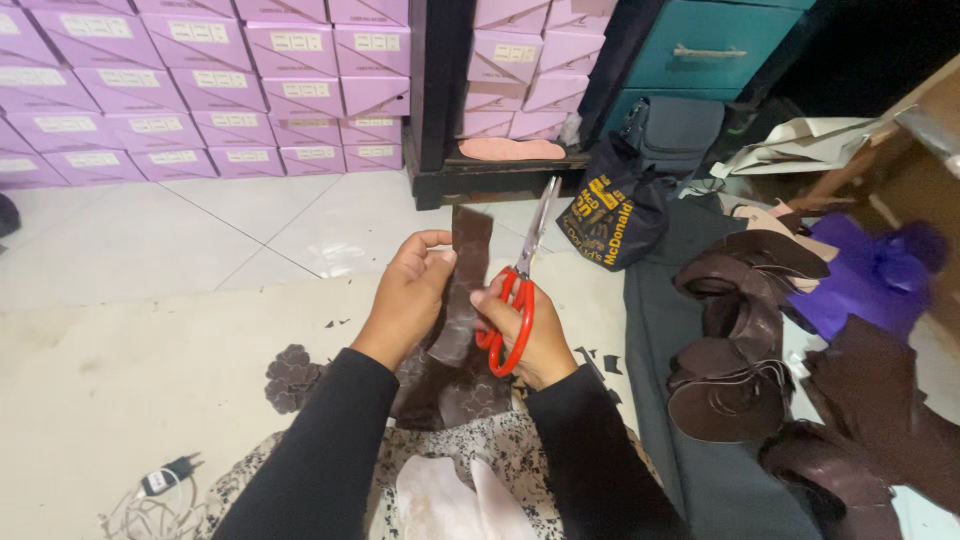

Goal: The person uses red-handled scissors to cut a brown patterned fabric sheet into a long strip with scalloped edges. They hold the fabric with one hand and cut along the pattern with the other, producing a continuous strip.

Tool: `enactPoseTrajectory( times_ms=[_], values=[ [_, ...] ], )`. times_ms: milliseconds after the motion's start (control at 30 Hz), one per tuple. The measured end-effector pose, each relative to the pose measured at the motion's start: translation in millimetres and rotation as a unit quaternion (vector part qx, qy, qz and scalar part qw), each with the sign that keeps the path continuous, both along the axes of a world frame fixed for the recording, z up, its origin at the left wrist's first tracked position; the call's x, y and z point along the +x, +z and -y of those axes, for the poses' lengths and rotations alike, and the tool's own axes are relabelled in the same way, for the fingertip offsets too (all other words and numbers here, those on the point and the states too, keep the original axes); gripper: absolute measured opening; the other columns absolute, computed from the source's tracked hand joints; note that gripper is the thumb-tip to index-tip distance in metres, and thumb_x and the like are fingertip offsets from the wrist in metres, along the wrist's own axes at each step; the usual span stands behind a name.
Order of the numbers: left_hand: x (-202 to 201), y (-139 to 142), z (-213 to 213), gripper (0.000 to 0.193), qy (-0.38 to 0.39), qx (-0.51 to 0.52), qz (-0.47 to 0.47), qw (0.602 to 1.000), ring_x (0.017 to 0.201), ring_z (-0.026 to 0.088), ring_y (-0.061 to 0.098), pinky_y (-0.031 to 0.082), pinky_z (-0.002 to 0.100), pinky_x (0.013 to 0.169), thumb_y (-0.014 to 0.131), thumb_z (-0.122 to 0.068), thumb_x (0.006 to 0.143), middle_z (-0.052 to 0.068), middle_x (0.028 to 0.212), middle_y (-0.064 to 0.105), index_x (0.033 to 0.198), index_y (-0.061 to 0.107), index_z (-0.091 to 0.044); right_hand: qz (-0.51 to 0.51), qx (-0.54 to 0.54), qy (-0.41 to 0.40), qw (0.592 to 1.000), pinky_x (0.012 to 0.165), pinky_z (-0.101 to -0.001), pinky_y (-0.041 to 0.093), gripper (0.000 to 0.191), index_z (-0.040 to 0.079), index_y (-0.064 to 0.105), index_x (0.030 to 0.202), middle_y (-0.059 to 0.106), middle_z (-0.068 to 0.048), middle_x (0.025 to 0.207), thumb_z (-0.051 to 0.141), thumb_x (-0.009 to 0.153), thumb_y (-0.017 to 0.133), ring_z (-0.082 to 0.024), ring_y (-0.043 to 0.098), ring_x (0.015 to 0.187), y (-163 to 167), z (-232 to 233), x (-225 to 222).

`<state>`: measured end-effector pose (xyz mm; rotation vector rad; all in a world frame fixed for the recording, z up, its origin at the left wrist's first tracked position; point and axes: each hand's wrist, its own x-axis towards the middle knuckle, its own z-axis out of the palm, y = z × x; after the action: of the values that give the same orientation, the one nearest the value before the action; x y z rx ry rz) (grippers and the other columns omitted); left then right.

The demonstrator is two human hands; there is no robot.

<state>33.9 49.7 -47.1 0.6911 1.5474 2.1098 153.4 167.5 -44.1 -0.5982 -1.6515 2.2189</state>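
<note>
My left hand (408, 295) pinches the edge of a dark brown leather strip (468, 262) that stands upright in front of me and hangs down over my lap. My right hand (530, 335) grips red-handled scissors (520, 290), fingers through the loops. The steel blades point up and away, alongside the right edge of the strip. Both arms are in black sleeves.
A pile of cut brown leather pieces (735, 340) lies on a dark cloth at my right, with purple fabric (875, 275) beyond. A small brown scalloped piece (292, 378) rests on the beige mat. Stacked lilac boxes (200, 90) line the back wall. A black bag (612, 215) sits ahead.
</note>
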Motion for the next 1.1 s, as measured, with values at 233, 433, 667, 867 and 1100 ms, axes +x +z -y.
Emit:
enactPoseTrajectory(
  times_ms=[233,433,667,867,1100],
  values=[
    [8,17,19,0.016,0.014,-0.185,-0.294,0.938,0.082,0.023,0.071,0.054,0.034,0.076,0.061,-0.016,0.097,0.009,0.09,0.074,0.107,0.072,-0.01,-0.078,0.036,-0.059,0.995,0.061,-0.0262,0.054,0.021,0.007,0.053,0.096,0.06,-0.002,0.08,0.007,0.092,0.074,-0.012,0.063,0.068,9,-20,0],
    [3,37,19,0.017,-0.012,-0.203,-0.321,0.925,0.083,0.027,0.072,0.054,0.036,0.078,0.062,-0.017,0.097,0.01,0.091,0.075,0.11,0.073,-0.012,-0.047,0.009,-0.043,0.998,0.061,-0.0281,0.055,0.016,0.002,0.058,0.101,0.064,-0.005,0.082,0.004,0.09,0.069,-0.013,0.065,0.067,12,-22,4],
    [-18,45,12,0.018,0.08,-0.16,-0.303,0.936,0.081,0.02,0.07,0.054,0.034,0.074,0.068,-0.02,0.095,0.008,0.091,0.074,0.11,0.071,-0.009,-0.093,0.0,-0.04,0.995,0.067,-0.0313,0.06,0.014,0.001,0.059,0.104,0.065,-0.006,0.085,0.006,0.092,0.065,-0.016,0.069,0.072,11,-28,-14],
    [-11,55,14,0.037,0.055,-0.25,-0.234,0.938,0.083,0.02,0.07,0.054,0.036,0.077,0.07,-0.041,0.096,0.011,0.093,0.076,0.098,0.077,-0.005,-0.2,-0.077,-0.063,0.975,0.07,-0.0351,0.059,0.014,0.001,0.06,0.105,0.067,-0.008,0.09,0.002,0.093,0.065,-0.018,0.069,0.077,25,-34,-34],
    [-11,50,-5,0.033,-0.067,-0.003,0.105,0.992,0.095,0.016,0.068,0.052,0.034,0.088,0.065,-0.037,0.092,0.006,0.1,0.075,0.097,0.073,-0.005,-0.212,-0.064,0.002,0.975,0.079,-0.0322,0.059,0.019,0.0,0.06,0.112,0.069,-0.01,0.097,0.002,0.094,0.064,-0.017,0.068,0.083,48,-29,-43]
  ],
)
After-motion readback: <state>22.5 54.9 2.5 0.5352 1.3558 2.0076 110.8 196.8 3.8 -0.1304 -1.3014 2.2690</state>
